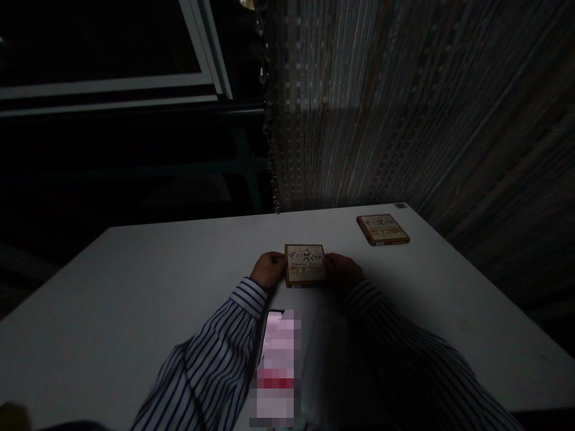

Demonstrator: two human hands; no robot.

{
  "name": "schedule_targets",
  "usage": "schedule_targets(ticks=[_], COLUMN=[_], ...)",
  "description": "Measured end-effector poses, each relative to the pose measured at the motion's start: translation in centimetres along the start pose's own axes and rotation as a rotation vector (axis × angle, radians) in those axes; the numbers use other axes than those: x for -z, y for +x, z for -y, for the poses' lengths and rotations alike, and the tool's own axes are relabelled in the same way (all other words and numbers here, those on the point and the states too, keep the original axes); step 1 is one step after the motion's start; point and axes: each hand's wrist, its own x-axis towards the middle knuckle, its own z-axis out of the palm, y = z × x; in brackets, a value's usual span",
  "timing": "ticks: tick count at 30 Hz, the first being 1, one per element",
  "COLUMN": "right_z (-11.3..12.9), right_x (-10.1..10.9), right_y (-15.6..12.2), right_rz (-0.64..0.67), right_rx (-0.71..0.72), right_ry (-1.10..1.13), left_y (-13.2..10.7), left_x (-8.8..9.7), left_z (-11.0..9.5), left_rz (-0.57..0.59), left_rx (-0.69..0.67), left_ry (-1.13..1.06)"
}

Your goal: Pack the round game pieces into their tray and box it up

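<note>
A flat square box [305,264] with an orange rim and printed characters lies on the white table [135,287] in front of me. My left hand [268,269] grips its left edge with curled fingers. My right hand [342,269] holds its right edge the same way. Both arms wear striped sleeves. The room is dim.
A second matching box [383,229] lies near the table's far right corner. A lit phone screen [277,365] rests on the table between my forearms. A beaded curtain [404,102] hangs behind the table, with a dark window frame [202,54] at the left.
</note>
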Motion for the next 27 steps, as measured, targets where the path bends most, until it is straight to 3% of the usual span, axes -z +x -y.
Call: schedule_targets(ticks=[14, 21, 27], right_z=[0.0, -0.1, 0.0], right_x=[0.1, 0.1, 0.2], right_y=[0.0, 0.0, -0.1], right_rz=[0.012, 0.022, 0.019], right_rx=[0.002, -0.002, 0.000], right_ry=[-0.004, -0.013, -0.017], left_y=[0.5, 1.0, 1.1], left_x=[-0.3, -0.8, -1.0], left_z=[0.7, 1.4, 1.4], left_rz=[-0.044, 0.056, 0.075], left_rx=[0.095, 0.109, 0.149], left_ry=[-0.267, -0.462, -0.561])
